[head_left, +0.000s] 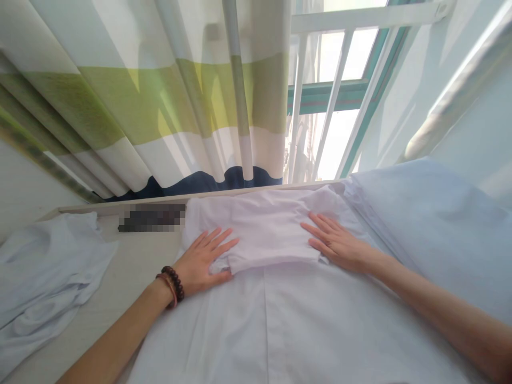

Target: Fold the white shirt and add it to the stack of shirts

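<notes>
My left grip [200,264] and my right grip [340,245] both lie flat, palms down, with the fingers spread apart. They press on the two sides of the folded part [264,229] at the far end of a big white cloth [288,320]. The cloth is right in front of me, with a straight line running down its middle. I have dark beads [173,282] on my left wrist. A crumpled white cloth [44,272] is on my left, and a smooth pale cloth [436,218] is on my right. A green and white curtain [140,101] hangs behind, beside a white rail [360,18].
</notes>
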